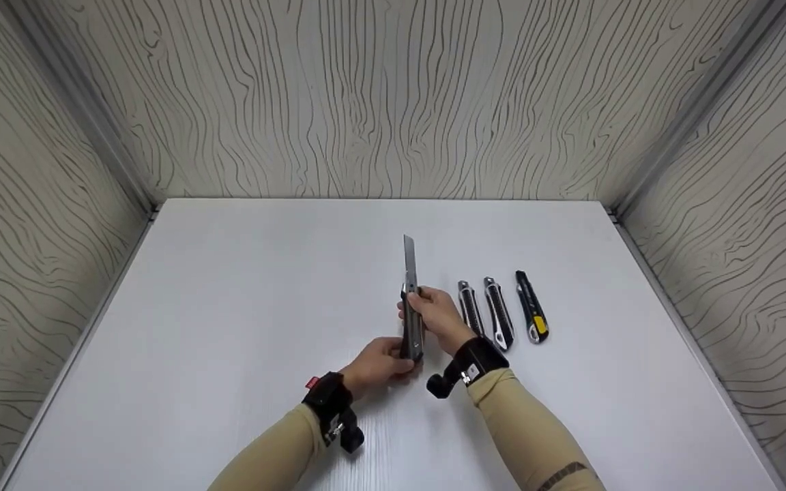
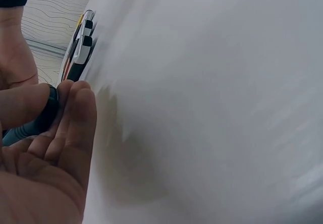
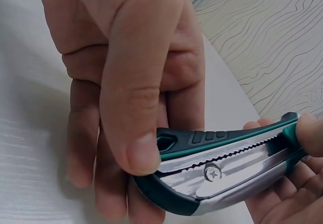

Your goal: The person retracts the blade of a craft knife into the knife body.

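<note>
Both hands hold one large utility knife (image 1: 413, 334), its long blade (image 1: 409, 256) slid out and pointing toward the back wall. Its body is dark green and silver, with a toothed slot and a screw, as the right wrist view shows. My left hand (image 1: 376, 365) pinches the rear end between thumb and fingers. Higher up, the right hand (image 1: 439, 316) grips the body, its thumb (image 3: 144, 156) lying on the slot side. In the left wrist view only the dark end of the knife (image 2: 38, 120) shows; the rest is hidden by the hand.
Right of the hands lie two silver-and-black utility knives (image 1: 470, 307), (image 1: 499, 314) and a black one with a yellow slider (image 1: 533, 310), side by side on the white table (image 1: 263, 286). Wood-grain patterned panels (image 1: 379, 102) stand along the back and sides.
</note>
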### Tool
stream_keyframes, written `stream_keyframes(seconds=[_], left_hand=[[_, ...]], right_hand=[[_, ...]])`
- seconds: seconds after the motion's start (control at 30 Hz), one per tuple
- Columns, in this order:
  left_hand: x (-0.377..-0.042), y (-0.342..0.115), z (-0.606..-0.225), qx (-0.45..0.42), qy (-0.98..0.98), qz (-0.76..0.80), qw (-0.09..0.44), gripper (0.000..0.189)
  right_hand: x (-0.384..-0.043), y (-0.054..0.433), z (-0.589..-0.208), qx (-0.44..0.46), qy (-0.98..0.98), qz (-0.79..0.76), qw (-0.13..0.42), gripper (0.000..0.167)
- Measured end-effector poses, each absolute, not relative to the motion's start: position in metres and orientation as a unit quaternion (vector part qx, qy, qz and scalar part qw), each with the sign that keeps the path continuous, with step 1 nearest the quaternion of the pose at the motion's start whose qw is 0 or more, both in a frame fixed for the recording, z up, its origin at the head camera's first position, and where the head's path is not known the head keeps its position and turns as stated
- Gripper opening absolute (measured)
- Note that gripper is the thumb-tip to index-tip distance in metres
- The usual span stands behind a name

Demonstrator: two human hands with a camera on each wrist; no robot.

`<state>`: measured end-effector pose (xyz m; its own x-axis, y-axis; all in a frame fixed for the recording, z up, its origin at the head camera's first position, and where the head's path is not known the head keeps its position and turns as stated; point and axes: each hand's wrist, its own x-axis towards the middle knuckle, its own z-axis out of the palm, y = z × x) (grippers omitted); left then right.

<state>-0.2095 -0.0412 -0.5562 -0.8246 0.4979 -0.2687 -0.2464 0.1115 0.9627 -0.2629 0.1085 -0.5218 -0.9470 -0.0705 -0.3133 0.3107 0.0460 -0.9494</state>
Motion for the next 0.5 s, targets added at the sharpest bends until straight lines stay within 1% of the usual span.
stream_keyframes(seconds=[0.13, 0.27, 0.5], left_hand=[[-0.2088, -0.0417, -0.5570, 0.089, 0.684, 0.665, 0.285, 0.022], [-0.2087, -0.0427, -0.5579, 0.090, 0.662, 0.684, 0.293, 0.029], [-0.2089, -0.0439, -0.5558, 0.096, 0.641, 0.702, 0.296, 0.035]], right_hand=[[-0.2615, 0.1090, -0.5216, 0.079, 0.708, -0.687, 0.141, 0.033], [-0.2615, 0.1098, -0.5219, 0.076, 0.705, -0.690, 0.144, 0.033], [-0.2621, 0.1140, -0.5186, 0.056, 0.693, -0.699, 0.166, 0.037]])
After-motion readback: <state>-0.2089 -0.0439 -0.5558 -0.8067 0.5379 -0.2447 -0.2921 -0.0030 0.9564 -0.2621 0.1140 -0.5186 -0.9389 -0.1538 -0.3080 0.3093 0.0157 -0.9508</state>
